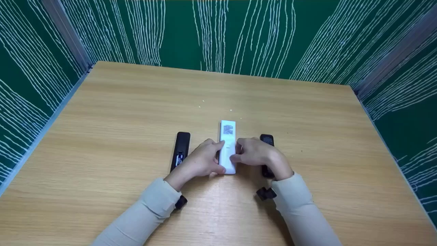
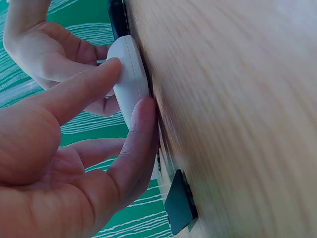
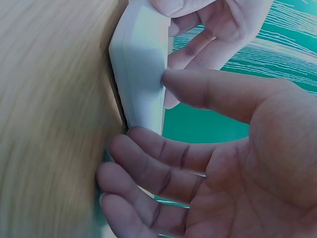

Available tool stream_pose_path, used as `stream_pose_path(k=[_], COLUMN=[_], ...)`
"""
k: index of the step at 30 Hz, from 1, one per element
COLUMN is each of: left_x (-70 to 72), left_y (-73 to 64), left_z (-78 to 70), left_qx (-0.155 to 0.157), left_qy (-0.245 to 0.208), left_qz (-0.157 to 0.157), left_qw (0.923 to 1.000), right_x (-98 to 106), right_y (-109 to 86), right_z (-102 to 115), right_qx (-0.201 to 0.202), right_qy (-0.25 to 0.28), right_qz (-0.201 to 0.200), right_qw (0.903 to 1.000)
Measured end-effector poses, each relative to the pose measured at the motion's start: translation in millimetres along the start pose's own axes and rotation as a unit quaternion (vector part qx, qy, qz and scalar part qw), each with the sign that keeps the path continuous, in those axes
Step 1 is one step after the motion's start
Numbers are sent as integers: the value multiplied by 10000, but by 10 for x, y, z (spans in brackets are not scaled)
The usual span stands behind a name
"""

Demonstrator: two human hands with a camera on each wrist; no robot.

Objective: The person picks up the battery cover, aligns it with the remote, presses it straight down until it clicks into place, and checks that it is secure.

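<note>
A white remote control point(image 1: 228, 145) lies back side up on the table, with a printed label near its far end. My left hand point(image 1: 203, 159) holds its left edge and near end between thumb and fingers. On the opposite side, my right hand point(image 1: 256, 152) has its thumb on the remote's right edge, with curved fingers low against that side. In the right wrist view, the thumb and index fingertip of the right hand point(image 3: 223, 148) meet the white casing point(image 3: 141, 64). The left wrist view shows the left hand point(image 2: 74, 148) pinching the remote's end point(image 2: 131, 74).
Left of the hands lies a black remote point(image 1: 182, 141) with its battery compartment uncovered and batteries showing. Another black remote point(image 1: 267, 138) is partly hidden beneath the right forearm. Small white crumbs point(image 1: 230, 110) dot the wooden table point(image 1: 136, 102). Green, white-streaked walls point(image 1: 181, 34) surround it.
</note>
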State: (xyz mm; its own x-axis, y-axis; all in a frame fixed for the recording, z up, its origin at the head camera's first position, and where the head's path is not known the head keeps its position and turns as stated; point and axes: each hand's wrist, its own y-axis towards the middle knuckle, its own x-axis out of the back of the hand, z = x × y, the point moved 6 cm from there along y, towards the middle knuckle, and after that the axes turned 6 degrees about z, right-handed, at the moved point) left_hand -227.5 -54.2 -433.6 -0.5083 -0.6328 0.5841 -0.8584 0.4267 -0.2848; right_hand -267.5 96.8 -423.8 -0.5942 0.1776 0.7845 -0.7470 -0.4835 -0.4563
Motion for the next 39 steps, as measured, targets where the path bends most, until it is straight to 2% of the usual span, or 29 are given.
stream_pose_path(k=[9, 29, 39], left_x=[-3, 9, 9], left_y=[0, -2, -11], left_z=[2, -4, -10], left_qx=[20, -43, -37], left_qy=[-61, 163, 42], left_qz=[14, -21, -9], left_qw=[10000, 9999, 10000], right_x=[8, 10, 10], right_y=[29, 111, 99], right_z=[-19, -51, -59], right_qx=[-16, -122, -173], right_qy=[5, 9, -49], right_qz=[-73, -484, -339], right_qw=[10000, 9988, 9993])
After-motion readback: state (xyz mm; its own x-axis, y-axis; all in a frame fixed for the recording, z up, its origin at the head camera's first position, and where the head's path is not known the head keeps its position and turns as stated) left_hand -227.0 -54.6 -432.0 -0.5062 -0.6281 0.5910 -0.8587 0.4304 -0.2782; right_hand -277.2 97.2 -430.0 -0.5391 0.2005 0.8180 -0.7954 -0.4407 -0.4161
